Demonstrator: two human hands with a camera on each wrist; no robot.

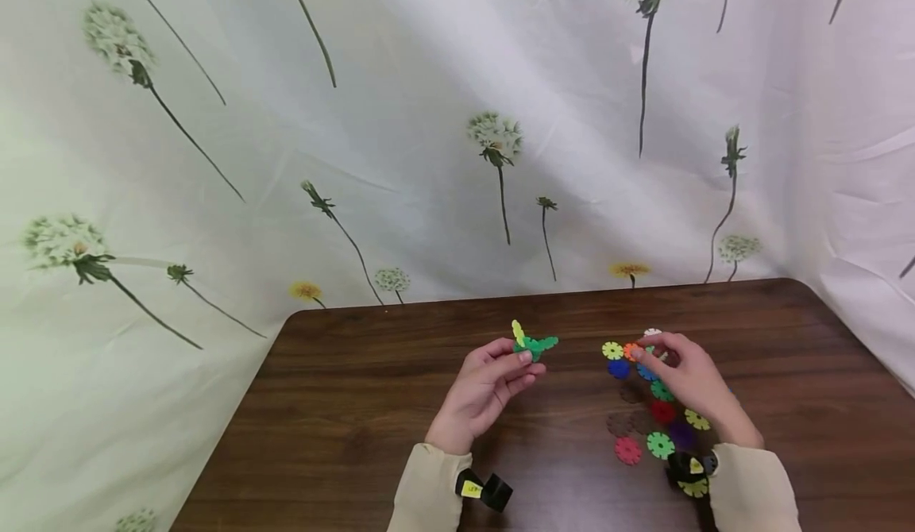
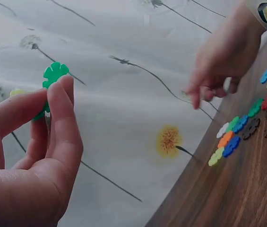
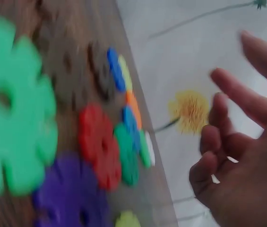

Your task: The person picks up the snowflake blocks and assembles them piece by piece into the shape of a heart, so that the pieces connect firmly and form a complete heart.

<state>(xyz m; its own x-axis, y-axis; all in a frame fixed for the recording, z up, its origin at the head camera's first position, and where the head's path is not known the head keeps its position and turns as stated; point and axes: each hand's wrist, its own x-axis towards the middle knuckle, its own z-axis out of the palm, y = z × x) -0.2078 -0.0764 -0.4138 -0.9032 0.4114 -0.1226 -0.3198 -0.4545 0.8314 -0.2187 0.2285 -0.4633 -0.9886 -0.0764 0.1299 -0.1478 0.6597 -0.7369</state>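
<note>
My left hand point(image 1: 493, 385) pinches a small joined piece of notched plastic discs between thumb and fingers. Its green discs point(image 2: 55, 73) stick out past the fingertips, and a yellow disc point(image 1: 518, 332) stands up from it. Over the back of a group of loose discs, my right hand point(image 1: 693, 373) hovers with thumb and index finger apart and nothing between them. In the head view its fingertips overlap the orange disc point(image 1: 630, 352); the left wrist view has that disc point(image 2: 226, 139) lying on the table below the hand.
Several loose discs lie on the right of the brown wooden table point(image 1: 343, 405), among them a yellow disc point(image 1: 612, 350), a red disc point(image 1: 662, 412), a purple disc point(image 3: 72, 194) and a light green disc point(image 1: 660, 445). A white cloth with printed dandelions point(image 1: 429, 159) hangs behind.
</note>
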